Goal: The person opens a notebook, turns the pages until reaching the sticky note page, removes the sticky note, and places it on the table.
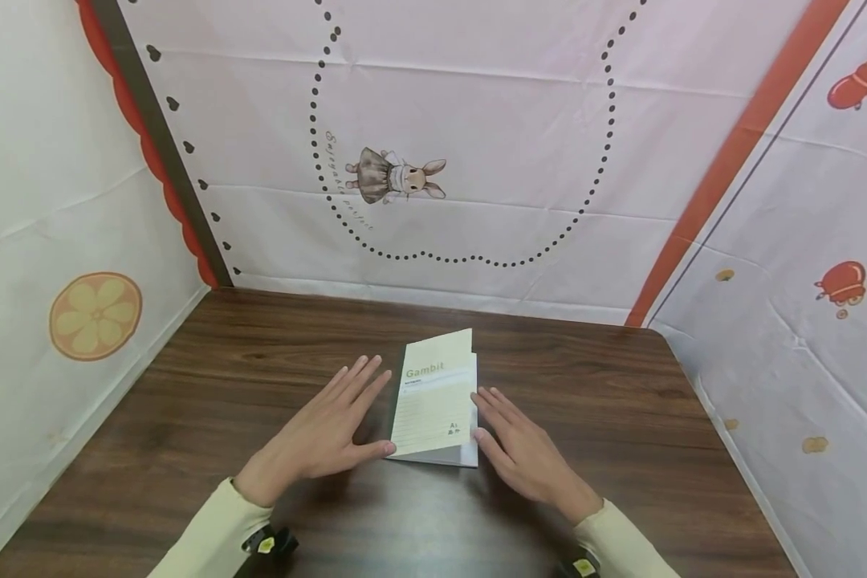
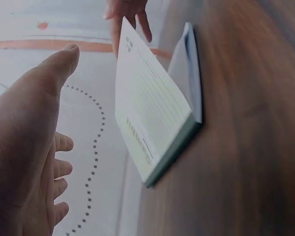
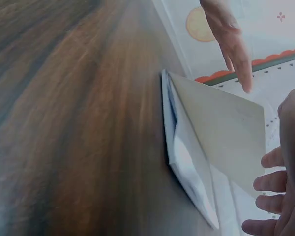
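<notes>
A notebook (image 1: pixel 433 401) with a cream cover marked "Gambit" and a dark green spine lies on the table. Its front cover (image 2: pixel 150 98) stands partly raised, hinged at the left, with pale pages (image 3: pixel 191 157) showing beneath. On the spine side, my left hand (image 1: pixel 325 429) hovers with fingers spread and straight, its thumb by the notebook's lower left corner in the head view. To the right, my right hand (image 1: pixel 523 453) has its fingers extended, fingertips right at the free edge of the raised cover. Neither hand grips anything.
The notebook rests on a dark wood-grain table (image 1: pixel 585 393). White printed cloth (image 1: pixel 477 160) hangs behind it and along both sides, meeting the table's edges. Pale sleeves (image 1: pixel 217 530) and black wrist straps (image 1: pixel 267 539) show on the forearms.
</notes>
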`<move>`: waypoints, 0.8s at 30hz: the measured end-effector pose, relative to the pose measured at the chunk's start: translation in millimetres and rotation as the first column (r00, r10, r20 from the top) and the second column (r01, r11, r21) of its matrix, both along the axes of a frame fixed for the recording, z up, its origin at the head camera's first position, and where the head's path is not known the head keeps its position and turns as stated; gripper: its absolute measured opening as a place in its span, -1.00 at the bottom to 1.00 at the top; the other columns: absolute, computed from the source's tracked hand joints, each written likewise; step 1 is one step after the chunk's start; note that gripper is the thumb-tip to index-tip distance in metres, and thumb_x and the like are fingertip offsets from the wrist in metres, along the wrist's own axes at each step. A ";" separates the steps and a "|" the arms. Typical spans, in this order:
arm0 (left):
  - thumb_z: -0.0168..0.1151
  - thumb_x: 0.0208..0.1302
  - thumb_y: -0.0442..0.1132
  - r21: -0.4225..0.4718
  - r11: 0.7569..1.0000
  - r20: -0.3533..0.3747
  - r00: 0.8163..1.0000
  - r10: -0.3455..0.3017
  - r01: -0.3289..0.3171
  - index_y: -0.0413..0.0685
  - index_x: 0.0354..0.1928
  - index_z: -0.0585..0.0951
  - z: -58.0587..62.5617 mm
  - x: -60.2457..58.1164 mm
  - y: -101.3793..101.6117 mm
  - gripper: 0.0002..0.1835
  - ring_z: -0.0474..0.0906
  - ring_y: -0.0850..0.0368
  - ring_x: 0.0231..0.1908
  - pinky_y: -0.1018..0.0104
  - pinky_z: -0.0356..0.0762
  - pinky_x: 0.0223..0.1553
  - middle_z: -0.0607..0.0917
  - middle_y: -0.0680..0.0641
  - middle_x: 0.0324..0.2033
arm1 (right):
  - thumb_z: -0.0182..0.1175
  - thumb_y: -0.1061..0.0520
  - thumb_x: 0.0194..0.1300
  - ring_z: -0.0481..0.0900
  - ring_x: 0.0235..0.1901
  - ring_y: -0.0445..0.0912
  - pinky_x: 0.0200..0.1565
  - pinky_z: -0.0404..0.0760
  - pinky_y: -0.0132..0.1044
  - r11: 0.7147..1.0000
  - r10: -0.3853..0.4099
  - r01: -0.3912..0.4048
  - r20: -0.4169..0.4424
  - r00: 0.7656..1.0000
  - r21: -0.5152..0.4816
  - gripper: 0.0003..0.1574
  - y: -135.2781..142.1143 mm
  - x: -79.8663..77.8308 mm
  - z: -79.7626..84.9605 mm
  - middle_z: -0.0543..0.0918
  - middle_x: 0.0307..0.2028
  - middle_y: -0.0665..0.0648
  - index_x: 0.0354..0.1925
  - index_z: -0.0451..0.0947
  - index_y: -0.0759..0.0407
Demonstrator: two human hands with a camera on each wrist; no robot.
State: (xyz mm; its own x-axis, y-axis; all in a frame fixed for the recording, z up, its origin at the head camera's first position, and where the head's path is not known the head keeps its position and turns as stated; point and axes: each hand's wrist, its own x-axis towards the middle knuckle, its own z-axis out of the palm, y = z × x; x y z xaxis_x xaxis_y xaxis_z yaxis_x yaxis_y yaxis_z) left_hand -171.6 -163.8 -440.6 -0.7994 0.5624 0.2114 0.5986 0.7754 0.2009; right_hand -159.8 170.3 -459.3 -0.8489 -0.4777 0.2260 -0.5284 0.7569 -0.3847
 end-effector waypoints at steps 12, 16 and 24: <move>-0.04 0.30 0.56 -0.038 0.997 -0.036 0.997 -0.068 0.066 -0.04 0.63 0.06 20.7 -10.4 33.1 0.10 -0.24 -0.02 0.62 0.03 -0.15 0.59 -0.08 -0.09 0.64 | -0.09 -0.17 0.61 0.15 0.55 0.05 0.42 0.33 0.13 0.997 0.074 -0.076 -0.053 0.996 -0.023 -0.28 -13.7 -8.8 10.9 0.28 0.54 0.10 0.56 0.22 0.07; -0.08 0.32 0.56 -0.046 0.991 -0.086 0.988 -0.126 0.122 -0.05 0.63 0.07 25.4 -13.6 46.9 0.08 -0.16 -0.08 0.61 0.01 -0.10 0.58 -0.05 -0.13 0.63 | -0.10 -0.19 0.61 0.13 0.56 0.05 0.43 0.32 0.13 0.996 0.087 -0.088 -0.042 0.995 -0.007 -0.26 -16.5 -10.7 12.6 0.25 0.55 0.09 0.57 0.20 0.08; -0.14 0.33 0.57 -0.071 0.979 -0.099 0.976 -0.196 0.189 -0.04 0.62 0.11 31.3 -18.1 67.6 0.07 -0.16 -0.09 0.61 -0.05 -0.07 0.57 0.02 -0.14 0.62 | -0.13 -0.22 0.62 0.09 0.57 0.03 0.43 0.32 0.12 0.993 0.114 -0.114 -0.033 0.993 0.011 -0.24 -23.8 -12.8 16.7 0.14 0.58 0.03 0.61 0.07 -0.03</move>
State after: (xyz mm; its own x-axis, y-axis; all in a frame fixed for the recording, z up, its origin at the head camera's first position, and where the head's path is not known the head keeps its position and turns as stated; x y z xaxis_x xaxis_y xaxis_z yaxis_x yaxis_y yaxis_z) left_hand -189.7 -96.3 -409.3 -0.6501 0.7180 0.2487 0.7531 0.6525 0.0847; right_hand -172.6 146.5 -442.7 -0.7810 -0.5730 0.2485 -0.6237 0.6942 -0.3593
